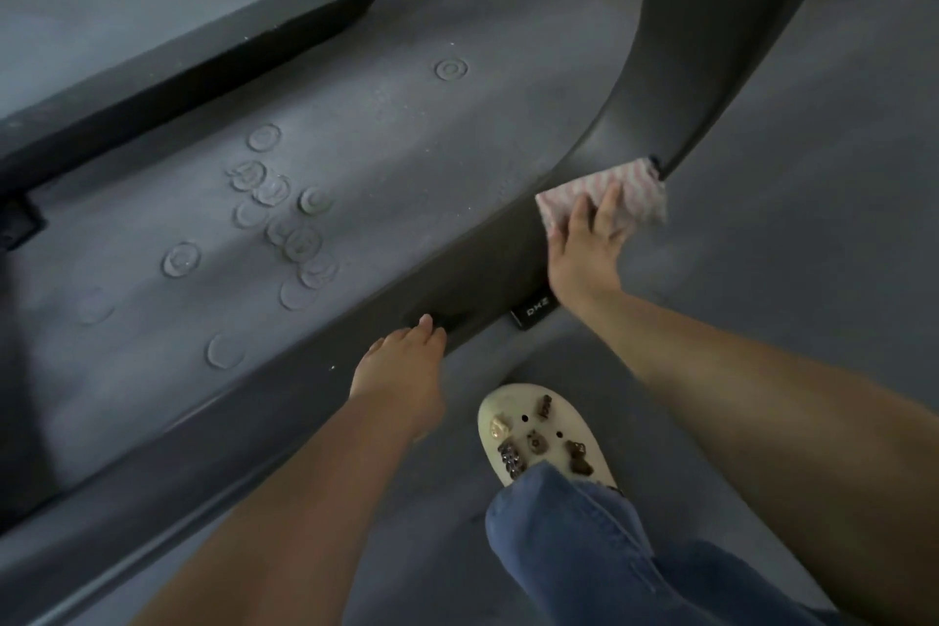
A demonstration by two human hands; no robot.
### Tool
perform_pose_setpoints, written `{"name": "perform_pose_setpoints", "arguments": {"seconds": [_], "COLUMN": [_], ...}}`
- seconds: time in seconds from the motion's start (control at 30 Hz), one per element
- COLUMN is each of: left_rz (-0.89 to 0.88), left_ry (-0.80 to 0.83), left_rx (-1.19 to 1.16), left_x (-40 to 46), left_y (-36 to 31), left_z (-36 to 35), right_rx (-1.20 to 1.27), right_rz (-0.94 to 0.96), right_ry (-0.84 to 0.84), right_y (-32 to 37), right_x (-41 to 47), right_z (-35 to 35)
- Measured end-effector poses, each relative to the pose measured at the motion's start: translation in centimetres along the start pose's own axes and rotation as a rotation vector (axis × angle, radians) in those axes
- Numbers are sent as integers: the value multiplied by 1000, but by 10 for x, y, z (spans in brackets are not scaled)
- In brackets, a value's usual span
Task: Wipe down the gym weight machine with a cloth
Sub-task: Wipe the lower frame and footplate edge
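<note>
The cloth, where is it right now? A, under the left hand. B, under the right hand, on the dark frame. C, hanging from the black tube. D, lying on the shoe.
B: the right hand presses the cloth flat on the dark frame; the left hand holds none.

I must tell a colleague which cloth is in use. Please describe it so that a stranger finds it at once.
Find the dark curved machine frame that sweeps down from the upper right. At its bend the right hand presses a folded cloth against it. It is the only pale, pink-and-white patterned thing among grey surfaces.
</note>
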State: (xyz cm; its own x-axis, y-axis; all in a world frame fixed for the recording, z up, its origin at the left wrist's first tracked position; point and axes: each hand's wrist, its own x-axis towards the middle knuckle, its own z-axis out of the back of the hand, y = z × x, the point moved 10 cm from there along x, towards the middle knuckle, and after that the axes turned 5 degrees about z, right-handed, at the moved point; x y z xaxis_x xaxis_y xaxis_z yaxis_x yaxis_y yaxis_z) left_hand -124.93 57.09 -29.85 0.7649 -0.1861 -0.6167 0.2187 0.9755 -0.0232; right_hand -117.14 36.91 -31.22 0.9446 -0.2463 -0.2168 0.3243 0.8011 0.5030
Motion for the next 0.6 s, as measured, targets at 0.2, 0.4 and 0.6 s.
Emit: {"name": "perform_pose_setpoints", "arguments": {"seconds": [0.2, 0.4, 0.6], "left_rz": [-29, 71, 178], "left_ry": [-54, -247, -285], "left_rx": [-29, -301, -361], "left_x": [-6, -26, -35], "left_y": [4, 32, 56], "left_z": [-10, -10, -19], "right_rx": [-251, -406, -551], "right_rz": [94, 237, 1025], "right_ry": [111, 272, 488], "right_y": [21, 67, 141], "right_x": [-22, -84, -150], "right_z": [-34, -82, -140]}}
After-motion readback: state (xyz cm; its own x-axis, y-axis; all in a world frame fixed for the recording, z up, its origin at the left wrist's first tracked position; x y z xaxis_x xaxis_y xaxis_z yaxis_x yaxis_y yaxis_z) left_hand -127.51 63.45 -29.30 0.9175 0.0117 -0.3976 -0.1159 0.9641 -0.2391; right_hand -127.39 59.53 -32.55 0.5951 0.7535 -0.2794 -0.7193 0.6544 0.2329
